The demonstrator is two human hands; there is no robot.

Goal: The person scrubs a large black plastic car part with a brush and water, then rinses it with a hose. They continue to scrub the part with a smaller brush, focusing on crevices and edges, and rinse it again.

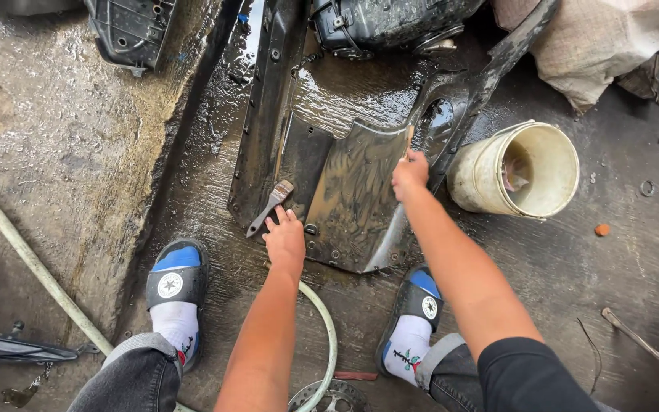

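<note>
A wet, muddy black plastic vehicle panel (356, 198) lies on the ground in front of me. My left hand (285, 238) rests flat on its near left edge, fingers apart, right beside a small paintbrush (270, 207) that lies on the panel. My right hand (409, 174) is closed on the upper right edge of the panel's curved middle part, next to a thin wooden stick that may be a second brush handle. My feet in black and blue slides with white socks stand either side.
A dirty white bucket (490, 179) lies tipped on its side right of the panel. A pale hose (17, 244) runs along the left and loops near my feet. More black engine and body parts (390, 23) and a sack (596, 38) lie beyond.
</note>
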